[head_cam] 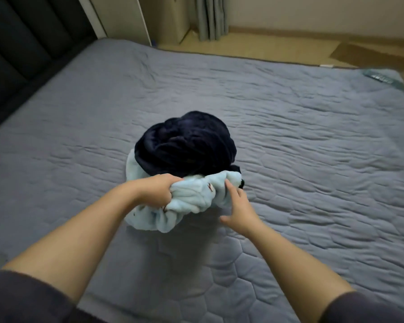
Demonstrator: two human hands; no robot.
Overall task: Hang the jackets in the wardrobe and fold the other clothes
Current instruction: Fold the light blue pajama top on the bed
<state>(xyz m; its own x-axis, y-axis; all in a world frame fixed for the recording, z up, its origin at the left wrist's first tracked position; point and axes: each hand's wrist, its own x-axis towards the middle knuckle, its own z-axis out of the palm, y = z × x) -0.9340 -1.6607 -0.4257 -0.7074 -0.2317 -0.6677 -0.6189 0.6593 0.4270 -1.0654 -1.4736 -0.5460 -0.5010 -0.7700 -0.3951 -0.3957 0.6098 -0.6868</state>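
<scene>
Right, your left hand (159, 190) has its fingers curled tight into a bunch of the pale blue fleece garment with small dark printed marks (191, 197), gripping it at the near-left edge of the pile. Your right hand (239, 210) is spread loose. The index finger is straight with its tip on a fold at the garment's right side, and the thumb sticks out toward you. It grips nothing as far as the view shows, and the other fingers are partly hidden behind the hand.

The pile sits mid-bed, crumpled, nothing folded. A dark navy fleece garment (187, 145) lies wadded on top of the pale blue one, covering its far half. The pale blue fabric shows along the left side and across the whole near edge. I can't tell what kind of garment either one is.

It all rests on the grey-blue quilted bed cover (289, 136), which is wrinkled across the far half. A dark padded headboard (21, 50) runs along the left. Beyond the bed there's light wooden floor (266, 45), a grey curtain (211, 17) hanging at the far wall, and a flat brown cardboard piece (369, 54) on the floor at far right. A small flat object (383, 78) sits at the bed's far right corner, too blurred to identify.

Both forearms are bare, with dark sleeves (21, 299) at the frame bottom.
</scene>
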